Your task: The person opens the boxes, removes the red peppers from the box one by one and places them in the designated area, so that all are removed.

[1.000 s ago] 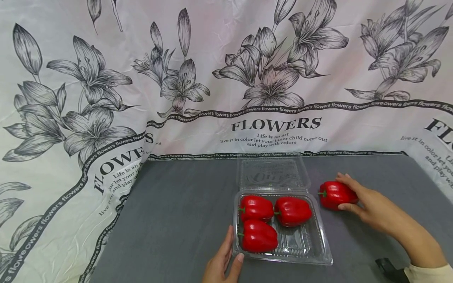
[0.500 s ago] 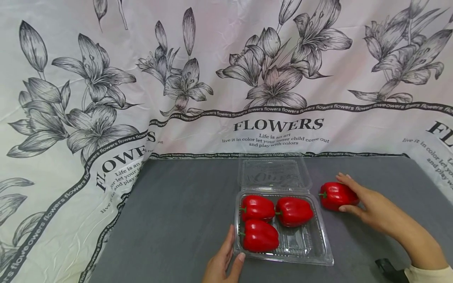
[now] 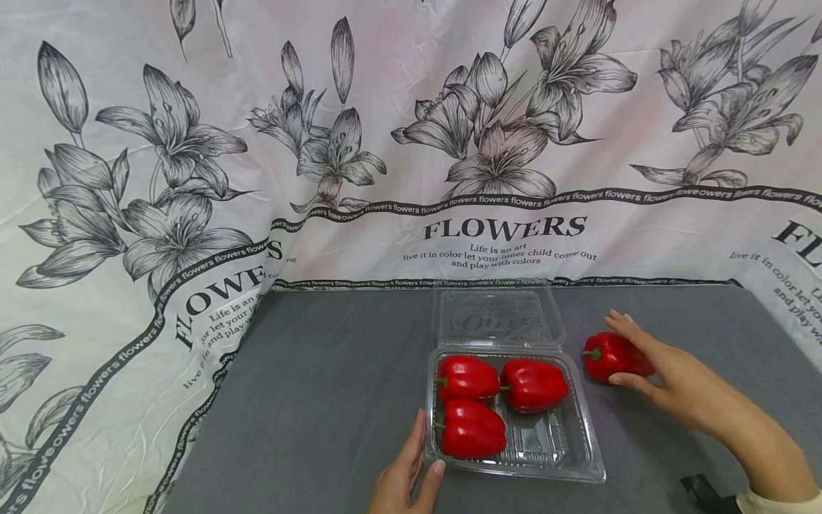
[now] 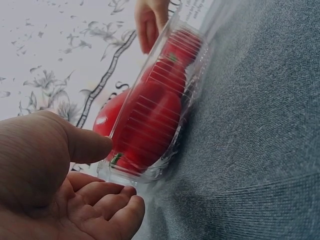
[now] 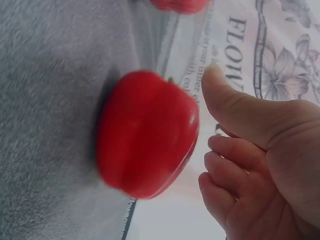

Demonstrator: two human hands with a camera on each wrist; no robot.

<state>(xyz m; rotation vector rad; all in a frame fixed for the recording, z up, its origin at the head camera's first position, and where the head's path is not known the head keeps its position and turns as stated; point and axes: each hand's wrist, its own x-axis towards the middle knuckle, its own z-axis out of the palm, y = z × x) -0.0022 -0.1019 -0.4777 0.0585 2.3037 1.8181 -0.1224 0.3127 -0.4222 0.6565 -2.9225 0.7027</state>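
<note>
In the head view, three red bell peppers, including a front one (image 3: 474, 428), lie in an opened clear plastic clamshell container (image 3: 571, 467). My left hand (image 3: 406, 475) is at its front left corner, fingers along the left side and thumb at the front edge. In the left wrist view those fingers are relaxed beside the container wall. Another red bell pepper (image 3: 613, 357) lies on the table to the right of the container. Over it is my right hand (image 3: 668, 368), thumb and fingers spread about it. The right wrist view shows a gap between this thumb and the pepper (image 5: 145, 135).
The container's transparent lid (image 3: 497, 314) lies folded back behind it. A grey cloth covers the table (image 3: 321, 385). A white flower-printed sheet (image 3: 359, 250) hangs along the back and left. A dark strap-like object (image 3: 703, 492) is near my right sleeve.
The pepper under my right hand has turned slightly, its stem now facing more forward. My right thumb and fingers have shifted slightly left. My left hand and the container stay put.
</note>
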